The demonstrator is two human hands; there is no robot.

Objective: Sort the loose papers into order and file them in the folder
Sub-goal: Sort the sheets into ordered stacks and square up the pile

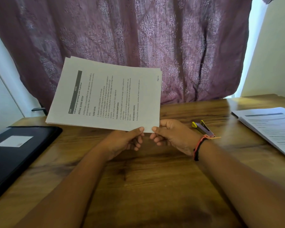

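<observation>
A stack of printed white papers (105,94) hangs above the wooden table, turned sideways so its text runs up the page. My left hand (125,142) pinches the stack's near edge with the thumb on top. Just to its right, my right hand (169,137) pinches the same edge near the corner. A closed black folder (18,155) with a white label lies flat at the table's left. More printed papers (270,127) lie spread at the right edge of the table.
A stapler (202,128) with yellow parts lies on the wooden table (155,186) just behind my right wrist. A purple patterned curtain (138,38) hangs behind the table. Pale walls flank it on both sides.
</observation>
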